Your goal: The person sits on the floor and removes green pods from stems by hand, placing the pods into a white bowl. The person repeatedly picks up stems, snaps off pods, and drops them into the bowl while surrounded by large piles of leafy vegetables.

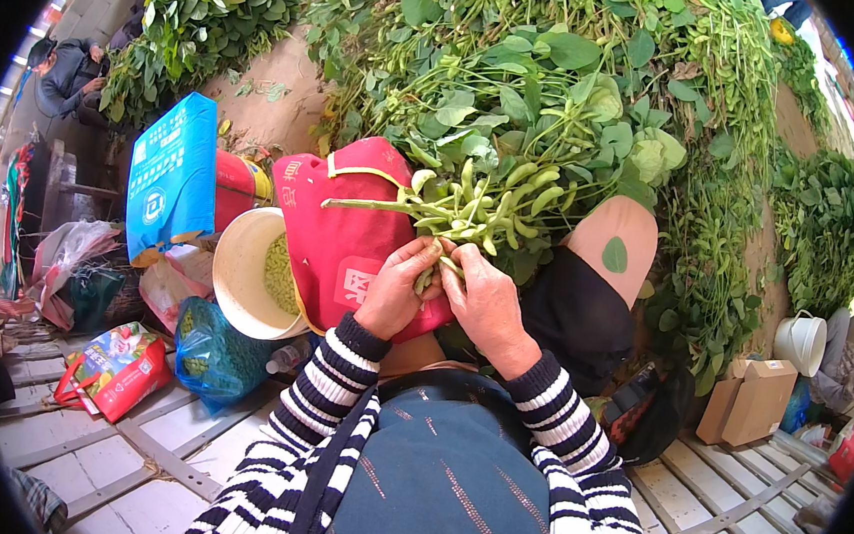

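Note:
Both my hands meet over a red cloth apron spread across my lap. My left hand pinches a green pod between thumb and fingers. Against it, my right hand is closed on a green soybean pod too, fingertips nearly touching the left ones. Just beyond the fingers lies a cut soybean stalk with plump pods, its bare stem pointing left. A white bucket with shelled green beans leans at the apron's left side. Leafy soybean plants are heaped in front of me.
A blue bag stands behind the bucket; a blue plastic bag and a red printed bag lie left. Cardboard boxes and a white bucket stand right. Another person sits at the upper left.

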`<action>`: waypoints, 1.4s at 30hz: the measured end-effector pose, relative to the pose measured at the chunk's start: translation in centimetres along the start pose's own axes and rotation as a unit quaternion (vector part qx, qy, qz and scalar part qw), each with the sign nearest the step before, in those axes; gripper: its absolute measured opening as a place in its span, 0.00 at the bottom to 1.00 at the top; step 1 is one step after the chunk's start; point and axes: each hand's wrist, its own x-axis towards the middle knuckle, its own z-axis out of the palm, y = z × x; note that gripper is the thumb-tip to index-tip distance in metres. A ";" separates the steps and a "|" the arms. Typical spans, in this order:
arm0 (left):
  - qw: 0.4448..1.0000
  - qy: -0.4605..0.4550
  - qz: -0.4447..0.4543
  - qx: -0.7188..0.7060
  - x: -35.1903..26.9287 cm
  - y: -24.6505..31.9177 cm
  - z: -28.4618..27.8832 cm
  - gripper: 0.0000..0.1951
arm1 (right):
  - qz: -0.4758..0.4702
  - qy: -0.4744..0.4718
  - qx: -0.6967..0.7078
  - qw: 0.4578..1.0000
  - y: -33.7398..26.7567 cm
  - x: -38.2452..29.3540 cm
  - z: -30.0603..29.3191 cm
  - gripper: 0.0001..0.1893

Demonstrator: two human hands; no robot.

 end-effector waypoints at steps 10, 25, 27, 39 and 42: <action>0.995 -0.031 -0.038 -0.089 0.2 0.1 -0.1 0.12 | 0.135 0.017 0.223 0.965 0.4 0.0 -1.1 0.05; 0.997 -0.012 -0.075 -0.034 -0.2 0.5 -1.8 0.05 | 0.122 -0.169 0.020 0.978 0.6 -0.1 -3.4 0.11; 0.997 -0.022 -0.059 -0.038 0.1 -0.2 -1.8 0.04 | 0.125 -0.166 0.090 0.974 0.9 -0.5 -2.5 0.12; 0.992 0.005 -0.010 0.123 0.1 0.2 -0.7 0.04 | 0.126 -0.130 0.245 0.952 3.3 -1.2 1.1 0.10; 0.995 -0.013 -0.007 0.102 0.2 0.5 -0.9 0.04 | 0.150 -0.142 0.272 0.940 2.5 -0.8 0.5 0.10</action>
